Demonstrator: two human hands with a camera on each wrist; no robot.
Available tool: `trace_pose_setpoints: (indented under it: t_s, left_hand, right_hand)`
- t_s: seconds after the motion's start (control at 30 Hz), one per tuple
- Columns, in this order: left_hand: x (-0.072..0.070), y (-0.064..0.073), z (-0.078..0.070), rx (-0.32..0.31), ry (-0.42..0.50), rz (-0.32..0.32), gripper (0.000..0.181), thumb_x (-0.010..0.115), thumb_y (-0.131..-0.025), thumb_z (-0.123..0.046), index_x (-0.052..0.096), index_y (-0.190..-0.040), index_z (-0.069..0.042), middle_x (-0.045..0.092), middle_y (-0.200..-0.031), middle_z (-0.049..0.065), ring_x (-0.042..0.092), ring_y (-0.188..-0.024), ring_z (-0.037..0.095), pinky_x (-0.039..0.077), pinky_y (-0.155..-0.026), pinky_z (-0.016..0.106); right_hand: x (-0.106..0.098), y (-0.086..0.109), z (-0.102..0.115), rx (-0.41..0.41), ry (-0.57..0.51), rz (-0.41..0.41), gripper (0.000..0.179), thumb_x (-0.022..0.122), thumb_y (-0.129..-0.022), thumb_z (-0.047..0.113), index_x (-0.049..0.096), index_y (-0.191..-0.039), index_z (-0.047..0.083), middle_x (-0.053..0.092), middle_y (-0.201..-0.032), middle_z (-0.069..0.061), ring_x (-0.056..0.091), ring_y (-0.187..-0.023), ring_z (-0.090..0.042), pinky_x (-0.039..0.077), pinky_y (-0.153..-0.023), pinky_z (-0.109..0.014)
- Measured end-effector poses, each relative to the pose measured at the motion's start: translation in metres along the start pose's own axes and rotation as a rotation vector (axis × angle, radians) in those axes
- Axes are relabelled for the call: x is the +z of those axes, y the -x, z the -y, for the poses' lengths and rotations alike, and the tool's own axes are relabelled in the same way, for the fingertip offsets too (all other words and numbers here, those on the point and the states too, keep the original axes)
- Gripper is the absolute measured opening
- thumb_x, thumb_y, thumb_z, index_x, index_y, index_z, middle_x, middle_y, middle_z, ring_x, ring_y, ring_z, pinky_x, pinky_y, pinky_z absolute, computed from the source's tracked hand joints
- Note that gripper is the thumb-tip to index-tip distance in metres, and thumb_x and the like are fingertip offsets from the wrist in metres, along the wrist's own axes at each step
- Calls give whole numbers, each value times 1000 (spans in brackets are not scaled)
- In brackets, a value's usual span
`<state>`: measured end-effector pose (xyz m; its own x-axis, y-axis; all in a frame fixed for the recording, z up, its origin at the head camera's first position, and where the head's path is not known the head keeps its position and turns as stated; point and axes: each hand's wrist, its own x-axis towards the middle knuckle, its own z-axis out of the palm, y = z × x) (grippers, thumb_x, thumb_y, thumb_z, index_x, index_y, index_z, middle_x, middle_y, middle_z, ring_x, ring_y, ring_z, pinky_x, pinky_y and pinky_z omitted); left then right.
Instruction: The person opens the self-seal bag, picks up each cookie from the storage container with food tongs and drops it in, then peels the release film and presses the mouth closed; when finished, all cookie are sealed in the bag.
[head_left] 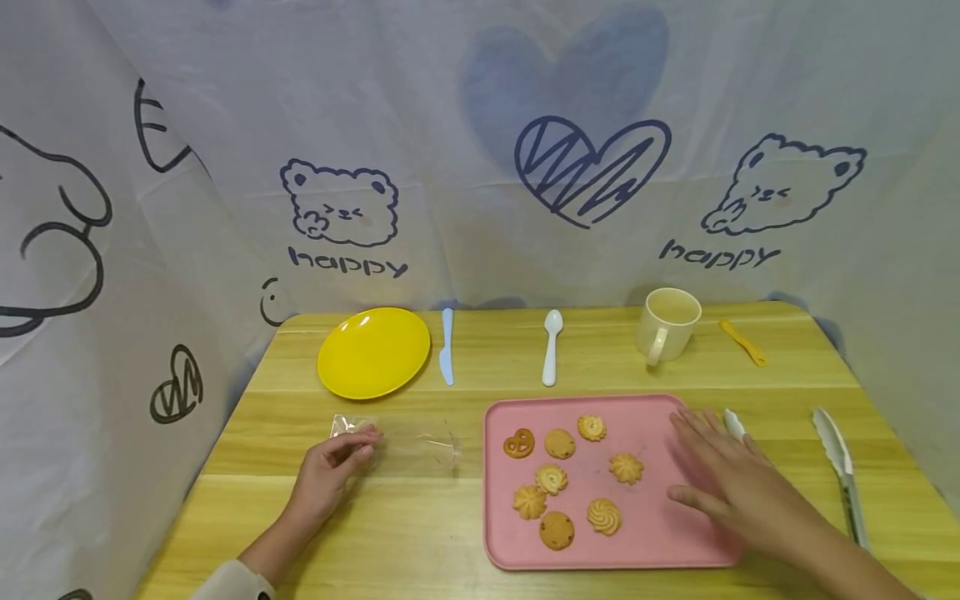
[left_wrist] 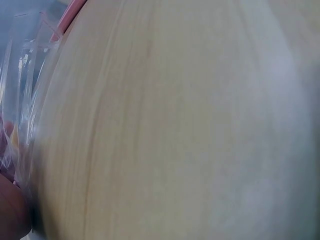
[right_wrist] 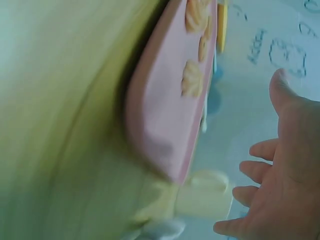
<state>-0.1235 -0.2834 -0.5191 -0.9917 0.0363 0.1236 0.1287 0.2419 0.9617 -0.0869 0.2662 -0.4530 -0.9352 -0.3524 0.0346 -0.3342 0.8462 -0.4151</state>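
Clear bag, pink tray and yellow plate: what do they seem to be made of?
Clear bag: apparently thin, glossy plastic film, being transparent and creased. Pink tray: probably plastic, satin-looking, with smooth, even colour; painted metal is possible. Yellow plate: glossy, with bright highlights; plastic or glazed ceramic.

Widest lane: between knife (head_left: 447, 350) and spoon (head_left: 551, 346)
I see bare wood there down to the pink tray (head_left: 641, 543); the clear bag (head_left: 416, 442) leaves a thin gap at its left, while the mug (head_left: 672, 329) (handle trayward) and tongs (head_left: 847, 475) obstruct the right.
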Motion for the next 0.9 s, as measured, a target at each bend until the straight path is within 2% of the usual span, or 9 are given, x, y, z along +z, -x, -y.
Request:
trace_pose_setpoints:
  t_s: [0.17,0.3,0.53,0.6,0.73,0.9]
  left_hand:
    - [0,-1,2,6,-3,1,20,67,-99,-3,72,-115,9,73,-122,19,59,-126,-2,47,-106,12]
    - [0,-1,3,11,-5,2,21,68,-99,-4,72,-115,8,74,-121,17,58,-128,1,45,-107,12]
    - [0,1,2,26,-4,8,21,67,-100,-5,72,-116,8,73,-121,21,57,-130,2,44,-108,11]
    - [0,1,2,28,-3,12,21,67,-100,-5,72,-116,7,73,-121,21,57,-131,3,43,-108,11]
    - [0,1,2,29,0,18,22,67,-100,-7,72,-117,7,73,-122,19,56,-133,4,43,-108,11]
    - [0,1,2,32,-5,17,21,67,-100,-6,73,-117,7,73,-121,19,56,-133,3,43,-108,11]
  right_hand:
    - [-1,20,-25,92,-34,-7,92,67,-99,47,13,-167,15,18,-169,-23,6,-156,-48,-3,-122,-73]
    - [-1,37,-45,164,-53,-9,92,63,-102,46,6,-167,13,11,-170,-25,-1,-154,-53,-6,-119,-77]
    - [2,61,-80,296,-47,-45,97,56,-105,48,-3,-161,-5,-8,-164,-35,-14,-149,-57,-14,-115,-75]
    - [4,66,-89,342,-49,-66,102,56,-105,50,-9,-159,-6,-13,-162,-37,-19,-147,-57,-14,-113,-76]
    - [9,73,-98,429,-43,-106,109,56,-104,53,-18,-156,-8,-19,-158,-41,-18,-146,-59,-3,-112,-81]
    - [15,78,-106,483,-63,-118,116,57,-102,56,-23,-152,-12,-23,-153,-44,-17,-144,-62,-1,-114,-79]
